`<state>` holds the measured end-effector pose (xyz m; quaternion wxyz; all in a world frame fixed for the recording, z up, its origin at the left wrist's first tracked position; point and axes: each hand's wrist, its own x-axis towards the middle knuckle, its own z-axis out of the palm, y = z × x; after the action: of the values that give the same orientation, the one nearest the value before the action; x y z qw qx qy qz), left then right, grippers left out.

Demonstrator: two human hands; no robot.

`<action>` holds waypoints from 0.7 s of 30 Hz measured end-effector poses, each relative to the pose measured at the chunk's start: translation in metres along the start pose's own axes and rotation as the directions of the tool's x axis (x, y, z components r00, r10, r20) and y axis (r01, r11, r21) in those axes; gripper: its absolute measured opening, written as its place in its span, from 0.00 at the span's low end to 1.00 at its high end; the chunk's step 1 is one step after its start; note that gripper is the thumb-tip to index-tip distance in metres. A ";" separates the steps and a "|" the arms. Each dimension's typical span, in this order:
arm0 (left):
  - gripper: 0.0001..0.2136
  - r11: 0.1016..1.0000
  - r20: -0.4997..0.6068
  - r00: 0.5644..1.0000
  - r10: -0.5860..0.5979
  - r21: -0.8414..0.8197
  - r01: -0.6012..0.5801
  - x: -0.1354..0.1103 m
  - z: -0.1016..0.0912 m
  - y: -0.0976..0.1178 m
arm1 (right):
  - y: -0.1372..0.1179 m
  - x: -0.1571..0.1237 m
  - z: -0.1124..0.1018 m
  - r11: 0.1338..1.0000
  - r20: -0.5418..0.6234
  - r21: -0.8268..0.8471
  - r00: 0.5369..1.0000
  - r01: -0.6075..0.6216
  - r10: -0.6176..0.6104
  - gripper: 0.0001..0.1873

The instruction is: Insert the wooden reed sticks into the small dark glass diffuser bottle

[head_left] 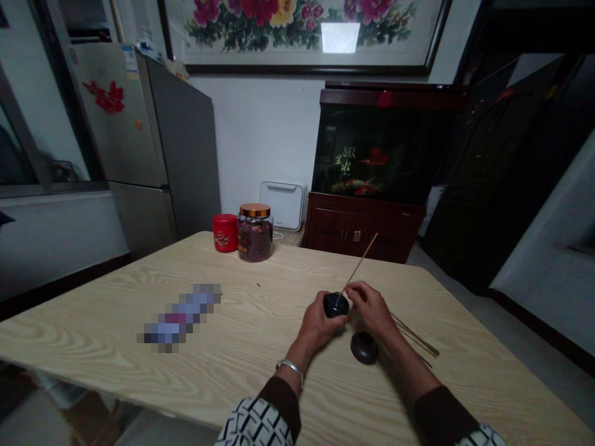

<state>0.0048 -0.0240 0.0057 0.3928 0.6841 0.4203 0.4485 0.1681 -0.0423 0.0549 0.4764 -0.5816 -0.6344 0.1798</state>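
Holding dark pot (335, 305), left hand (318, 325), right fingers (354, 293) beside stick (359, 265)

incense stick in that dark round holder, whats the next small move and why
Probably ease the incense stick more upright with the right hand. It leans well over from the dark round holder, the left hand already grips that holder steady, and the right hand is at the stick's base, though the exact contact is hard to see.
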 end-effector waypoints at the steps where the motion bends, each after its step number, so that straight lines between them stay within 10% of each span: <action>1: 0.28 1.000 -0.006 1.000 0.002 -0.003 -0.002 0.000 0.000 0.000 | 0.006 -0.001 -0.008 1.000 -0.028 -0.016 0.999 -0.018 0.018 0.16; 10: 0.28 0.998 -0.016 1.000 0.021 -0.055 -0.022 0.000 0.002 -0.004 | 0.068 -0.038 -0.061 0.728 -0.063 -0.661 0.980 -0.181 0.186 0.09; 21: 0.29 0.999 -0.017 0.999 0.032 -0.016 -0.033 0.001 0.004 -0.005 | 0.065 -0.038 -0.051 0.632 0.035 -0.772 0.990 -0.061 0.137 0.08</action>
<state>0.0077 -0.0223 0.0003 0.3876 0.6838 0.4087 0.4639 0.2420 -0.0769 0.0136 0.1441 -0.7541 -0.6384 -0.0553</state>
